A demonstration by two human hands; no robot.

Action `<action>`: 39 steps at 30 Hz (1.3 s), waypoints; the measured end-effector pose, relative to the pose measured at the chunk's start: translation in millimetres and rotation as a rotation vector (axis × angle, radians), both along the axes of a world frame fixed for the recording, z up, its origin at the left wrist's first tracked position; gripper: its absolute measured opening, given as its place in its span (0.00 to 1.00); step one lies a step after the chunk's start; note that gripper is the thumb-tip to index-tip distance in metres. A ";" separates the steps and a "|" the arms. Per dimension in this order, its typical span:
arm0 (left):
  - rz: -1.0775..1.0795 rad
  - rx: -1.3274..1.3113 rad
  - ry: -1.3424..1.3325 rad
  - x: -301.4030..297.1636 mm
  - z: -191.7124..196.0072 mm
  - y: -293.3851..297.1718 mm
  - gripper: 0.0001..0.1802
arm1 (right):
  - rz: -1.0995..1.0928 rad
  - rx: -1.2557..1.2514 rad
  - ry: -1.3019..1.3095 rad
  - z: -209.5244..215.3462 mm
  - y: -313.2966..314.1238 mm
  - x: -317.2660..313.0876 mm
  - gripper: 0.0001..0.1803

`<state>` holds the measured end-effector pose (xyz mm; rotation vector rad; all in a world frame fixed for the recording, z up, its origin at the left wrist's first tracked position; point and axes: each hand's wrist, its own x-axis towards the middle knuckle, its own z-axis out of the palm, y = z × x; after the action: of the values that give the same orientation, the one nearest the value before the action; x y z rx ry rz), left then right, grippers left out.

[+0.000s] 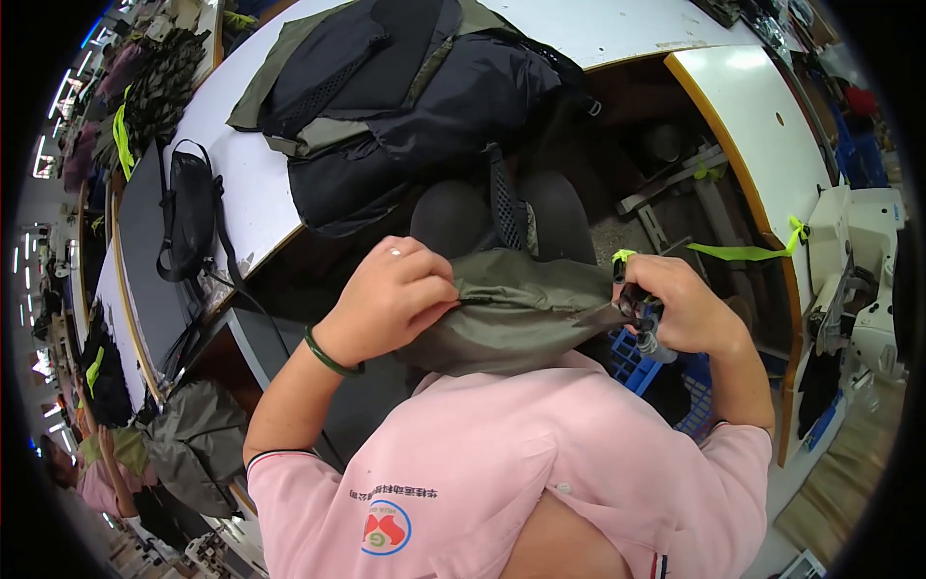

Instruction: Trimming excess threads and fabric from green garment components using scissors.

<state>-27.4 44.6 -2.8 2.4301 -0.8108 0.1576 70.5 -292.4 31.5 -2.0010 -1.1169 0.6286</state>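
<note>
Olive-green fabric (521,323) lies gathered across my lap, with a folded seam along its upper side. My left hand (391,299) is closed on the fabric's left part, thumb and fingers pinched at the fold. My right hand (680,299) is closed round a small dark tool (635,304) with shiny metal parts and a neon-yellow tie at its top. The tool meets the right end of the fabric; its exact kind is hidden by my fingers. Beyond my lap, a black and olive backpack (424,116) lies on the white table (617,24), its strap hanging toward my knees.
A black pouch (191,207) with straps lies at the left. To the right stand a white table end (738,96) and a white sewing machine (868,280), with a neon ribbon (743,253) strung beside it. A blue crate (637,362) sits below my right hand. Another person (101,473) is far left.
</note>
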 end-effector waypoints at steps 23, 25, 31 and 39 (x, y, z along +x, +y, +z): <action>-0.051 -0.056 -0.562 -21.2 -2.3 -19.7 0.08 | 0.033 -0.070 -0.417 -17.8 6.2 3.5 0.13; -0.046 -0.060 -0.570 -21.9 -3.7 -20.1 0.08 | 0.038 -0.066 -0.417 -16.4 8.8 3.4 0.14; -0.048 -0.059 -0.563 -23.5 -3.7 -20.7 0.08 | 0.064 -0.085 -0.372 -16.2 14.0 2.8 0.15; -0.042 -0.063 -0.528 -24.1 -3.9 -20.7 0.08 | 0.065 -0.012 -0.430 -28.6 11.5 3.0 0.24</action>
<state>-51.5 23.8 -6.6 2.3328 -1.0576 0.8204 73.6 -280.9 3.0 -2.1768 -1.4340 0.2372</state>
